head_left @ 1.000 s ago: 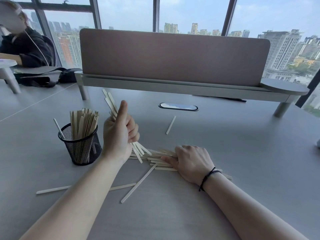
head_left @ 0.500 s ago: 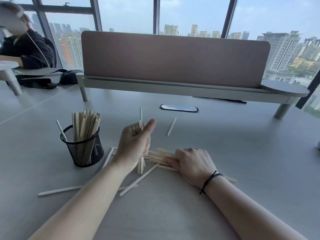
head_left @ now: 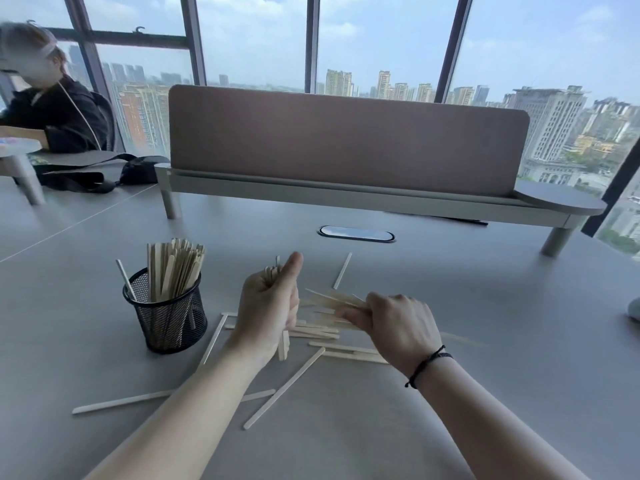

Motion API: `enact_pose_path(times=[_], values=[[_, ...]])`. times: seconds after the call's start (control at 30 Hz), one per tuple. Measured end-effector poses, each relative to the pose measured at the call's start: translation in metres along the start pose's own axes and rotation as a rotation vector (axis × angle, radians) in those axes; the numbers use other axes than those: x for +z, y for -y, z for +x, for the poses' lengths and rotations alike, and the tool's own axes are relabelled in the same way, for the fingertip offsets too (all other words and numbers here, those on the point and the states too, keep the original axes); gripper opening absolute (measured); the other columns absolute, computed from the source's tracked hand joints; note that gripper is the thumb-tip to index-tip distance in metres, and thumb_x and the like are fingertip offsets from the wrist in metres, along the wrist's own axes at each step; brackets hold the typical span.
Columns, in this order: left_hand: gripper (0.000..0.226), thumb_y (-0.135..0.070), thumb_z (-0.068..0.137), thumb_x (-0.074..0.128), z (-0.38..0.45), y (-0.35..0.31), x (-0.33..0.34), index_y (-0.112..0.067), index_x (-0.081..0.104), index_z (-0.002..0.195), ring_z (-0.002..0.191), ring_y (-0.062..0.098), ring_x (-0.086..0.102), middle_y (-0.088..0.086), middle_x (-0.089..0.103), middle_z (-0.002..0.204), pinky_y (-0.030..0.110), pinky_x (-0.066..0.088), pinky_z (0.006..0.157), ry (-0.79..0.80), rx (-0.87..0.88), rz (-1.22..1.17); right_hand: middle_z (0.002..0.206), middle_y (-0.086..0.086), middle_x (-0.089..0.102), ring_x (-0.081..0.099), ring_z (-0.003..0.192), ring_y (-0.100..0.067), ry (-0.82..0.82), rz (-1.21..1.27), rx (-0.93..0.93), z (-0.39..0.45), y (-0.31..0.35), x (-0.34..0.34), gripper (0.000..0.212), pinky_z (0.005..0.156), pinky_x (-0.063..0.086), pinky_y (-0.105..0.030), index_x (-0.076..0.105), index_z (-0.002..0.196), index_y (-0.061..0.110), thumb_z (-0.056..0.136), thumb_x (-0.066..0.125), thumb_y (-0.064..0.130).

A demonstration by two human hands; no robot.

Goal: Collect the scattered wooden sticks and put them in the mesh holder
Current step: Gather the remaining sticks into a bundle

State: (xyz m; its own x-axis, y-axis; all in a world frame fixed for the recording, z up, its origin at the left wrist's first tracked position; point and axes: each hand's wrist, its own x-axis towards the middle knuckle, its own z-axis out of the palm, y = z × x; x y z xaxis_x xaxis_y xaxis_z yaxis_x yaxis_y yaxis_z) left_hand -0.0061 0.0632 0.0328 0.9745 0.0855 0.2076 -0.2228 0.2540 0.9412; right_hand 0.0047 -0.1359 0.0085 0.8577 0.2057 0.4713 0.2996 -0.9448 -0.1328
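Observation:
A black mesh holder [head_left: 169, 322] stands at the left of the grey table, packed with upright wooden sticks [head_left: 173, 271]. My left hand [head_left: 268, 308] is closed around a bundle of sticks held upright, lower ends near the tabletop, just right of the holder. My right hand [head_left: 394, 325] grips several sticks [head_left: 332, 299], blurred, lifted a little above the table and pointing left. More loose sticks [head_left: 322, 336] lie between and below my hands. Single ones lie at the front [head_left: 284, 388], front left [head_left: 121, 401] and farther back [head_left: 343, 270].
A raised shelf with a brown divider panel [head_left: 346, 140] crosses the back of the table. A cable port [head_left: 356, 233] sits in front of it. A seated person [head_left: 52, 109] and a black bag [head_left: 104, 174] are at the far left.
My left hand swung its bundle from slanted to upright and lowered it toward the table. My right hand went from lying flat on the pile to lifting several sticks off it.

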Motion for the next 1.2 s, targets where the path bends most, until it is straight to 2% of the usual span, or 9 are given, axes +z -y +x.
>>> enact_pose_path(times=[0.17, 0.37, 0.43, 0.53, 0.7, 0.87, 0.93, 1.03, 1.2], values=[[0.062, -0.05, 0.089, 0.064, 0.005, -0.005, -0.008, -0.022, 0.023, 0.052, 0.041, 0.011, 0.013, -0.003, 0.018, 0.046, 0.018, 0.013, 0.043, -0.06, 0.001, -0.085, 0.059, 0.0, 0.048, 0.05, 0.064, -0.035, 0.102, 0.002, 0.04, 0.015, 0.021, -0.012, 0.07, 0.055, 0.038, -0.037, 0.036, 0.061, 0.017, 0.086, 0.029, 0.081], [0.062, -0.046, 0.092, 0.063, 0.01, -0.009, -0.012, -0.023, 0.022, 0.052, 0.039, 0.01, 0.014, -0.003, 0.019, 0.046, 0.02, 0.009, 0.043, -0.097, 0.024, -0.137, 0.061, 0.001, 0.058, 0.056, 0.062, -0.024, 0.207, 0.1, 0.065, 0.027, 0.039, -0.032, 0.082, 0.057, 0.045, -0.035, 0.052, 0.066, 0.015, 0.064, 0.04, 0.096], [0.063, -0.047, 0.089, 0.066, 0.011, -0.012, -0.014, -0.021, 0.019, 0.055, 0.037, 0.01, 0.014, -0.002, 0.02, 0.045, 0.019, 0.009, 0.043, -0.094, 0.032, -0.175, 0.061, 0.002, 0.057, 0.055, 0.061, -0.021, 0.241, 0.105, 0.058, 0.031, 0.041, -0.036, 0.074, 0.055, 0.044, -0.033, 0.052, 0.066, 0.015, 0.065, 0.053, 0.089], [0.066, -0.052, 0.082, 0.067, 0.011, -0.015, -0.019, -0.015, 0.016, 0.061, 0.035, 0.012, 0.015, -0.001, 0.02, 0.044, 0.023, 0.007, 0.044, -0.085, 0.048, -0.21, 0.059, 0.001, 0.055, 0.055, 0.063, -0.026, 0.235, 0.157, 0.078, 0.038, 0.041, -0.037, 0.055, 0.054, 0.042, -0.033, 0.047, 0.061, 0.015, 0.083, 0.059, 0.065], [0.067, -0.054, 0.079, 0.068, 0.011, -0.016, -0.017, -0.016, 0.015, 0.062, 0.036, 0.013, 0.015, -0.001, 0.019, 0.045, 0.026, 0.006, 0.044, -0.091, 0.058, -0.205, 0.049, -0.001, 0.043, 0.041, 0.047, -0.021, 0.133, 0.53, 0.179, 0.047, 0.05, -0.045, 0.052, 0.049, 0.034, -0.031, 0.047, 0.058, 0.006, 0.091, 0.062, 0.044], [0.061, -0.044, 0.084, 0.065, 0.009, -0.016, -0.013, -0.016, 0.016, 0.062, 0.038, 0.013, 0.015, 0.0, 0.019, 0.046, 0.026, 0.007, 0.045, -0.086, 0.046, -0.184, 0.052, -0.008, 0.03, 0.023, 0.044, -0.018, 0.07, 1.179, 0.253, 0.052, 0.067, -0.048, 0.058, 0.048, 0.02, -0.029, 0.039, 0.068, -0.008, 0.093, 0.064, 0.038], [0.063, -0.043, 0.086, 0.068, 0.009, -0.015, -0.014, -0.017, 0.017, 0.061, 0.038, 0.013, 0.015, 0.0, 0.019, 0.046, 0.024, 0.009, 0.043, -0.072, 0.028, -0.168, 0.047, -0.002, 0.03, 0.022, 0.04, -0.016, 0.043, 1.36, 0.292, 0.053, 0.072, -0.052, 0.051, 0.046, 0.02, -0.026, 0.039, 0.066, -0.001, 0.096, 0.062, 0.034], [0.057, -0.034, 0.091, 0.067, 0.009, -0.012, -0.013, -0.02, 0.026, 0.054, 0.037, 0.013, 0.015, -0.001, 0.021, 0.045, 0.019, 0.013, 0.041, -0.055, 0.005, -0.138, 0.045, 0.005, 0.03, 0.021, 0.038, -0.013, 0.029, 1.506, 0.31, 0.051, 0.077, -0.05, 0.046, 0.043, 0.021, -0.021, 0.033, 0.062, 0.017, 0.098, 0.058, 0.032], [0.054, -0.026, 0.097, 0.062, 0.009, -0.008, -0.008, -0.019, 0.024, 0.058, 0.037, 0.012, 0.017, -0.001, 0.023, 0.045, 0.024, 0.011, 0.045, -0.044, -0.034, -0.055, 0.048, 0.0, 0.033, 0.023, 0.037, -0.013, -0.003, 1.499, 0.307, 0.033, 0.079, -0.028, 0.048, 0.041, 0.022, -0.02, 0.036, 0.057, 0.018, 0.097, 0.061, 0.03]])
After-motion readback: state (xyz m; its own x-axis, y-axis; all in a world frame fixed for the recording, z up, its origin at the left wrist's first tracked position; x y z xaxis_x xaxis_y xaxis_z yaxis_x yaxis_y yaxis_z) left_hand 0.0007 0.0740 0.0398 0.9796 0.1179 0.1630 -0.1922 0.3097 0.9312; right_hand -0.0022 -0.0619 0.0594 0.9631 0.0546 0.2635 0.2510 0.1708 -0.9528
